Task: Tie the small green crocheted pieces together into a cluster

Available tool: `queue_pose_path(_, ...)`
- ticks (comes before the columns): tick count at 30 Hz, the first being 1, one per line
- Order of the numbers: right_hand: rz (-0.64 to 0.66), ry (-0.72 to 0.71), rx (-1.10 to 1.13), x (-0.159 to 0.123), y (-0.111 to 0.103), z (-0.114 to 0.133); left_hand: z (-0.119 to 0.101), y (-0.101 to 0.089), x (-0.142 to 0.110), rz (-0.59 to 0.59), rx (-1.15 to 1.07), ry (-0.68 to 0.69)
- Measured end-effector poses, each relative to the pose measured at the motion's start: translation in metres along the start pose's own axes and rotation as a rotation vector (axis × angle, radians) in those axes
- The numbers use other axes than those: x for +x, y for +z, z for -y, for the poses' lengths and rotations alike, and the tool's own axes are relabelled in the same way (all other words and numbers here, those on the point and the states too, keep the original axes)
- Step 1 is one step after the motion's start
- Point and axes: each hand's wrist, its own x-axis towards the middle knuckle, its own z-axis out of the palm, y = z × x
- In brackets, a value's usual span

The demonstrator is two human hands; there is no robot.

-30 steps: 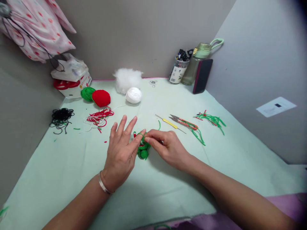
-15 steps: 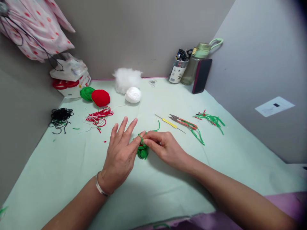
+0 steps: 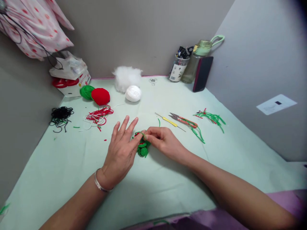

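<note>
A small green and red crocheted piece [image 3: 143,151], with a round green bump on its near side, sits between my hands above the pale green table cover. My left hand [image 3: 122,153] has its index finger against the piece, its thumb mostly hidden underneath, and the other fingers spread. My right hand [image 3: 165,142] pinches green yarn at the top of the piece, thumb against index finger, close to my left fingertip. Beyond my right hand lie a yellow-handled crochet hook [image 3: 169,121] and orange thread snips [image 3: 184,120] with green yarn strands across the handle.
Red [image 3: 100,96], green [image 3: 86,92] and white yarn balls [image 3: 133,93] stand at the back near white stuffing [image 3: 127,78]. Loose black yarn [image 3: 61,115] and red yarn [image 3: 99,115] lie left, green scraps [image 3: 212,118] right. A pen cup [image 3: 177,68], bottle [image 3: 190,68] and phone [image 3: 202,74] stand behind.
My right fingers have shifted slightly up with the green yarn, and the yarn loop near my left fingertip looks drawn closer. More red of the piece shows. The camera view tilted a little.
</note>
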Motion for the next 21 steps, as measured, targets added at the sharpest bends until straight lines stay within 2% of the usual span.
queue_pose_path(4, -0.069, -0.022, -0.102, 0.0, 0.002, -0.004, 0.001, -0.003, 0.002, 0.008, -0.012, 0.004)
queue_pose_path(7, -0.105, -0.069, -0.179, -0.003, 0.005, -0.005, 0.001, -0.007, 0.003, -0.004, -0.108, -0.062)
queue_pose_path(9, -0.136, -0.098, -0.254, -0.005, 0.007, -0.004, 0.002, -0.008, 0.002, -0.044, -0.24, -0.164)
queue_pose_path(11, -0.151, -0.125, -0.323, -0.006, 0.009, -0.003, 0.003, -0.007, 0.002, -0.082, -0.399, -0.323)
queue_pose_path(14, -0.146, -0.173, -0.422, -0.007, 0.011, -0.002, 0.006, -0.004, 0.001, -0.075, -0.6, -0.548)
queue_pose_path(16, -0.145, -0.205, -0.497, -0.008, 0.013, -0.003, 0.008, -0.002, 0.001, -0.051, -0.698, -0.624)
queue_pose_path(21, -0.172, -0.299, -0.673, -0.008, 0.015, -0.005, 0.005, -0.002, 0.001, -0.022, -0.867, -0.716)
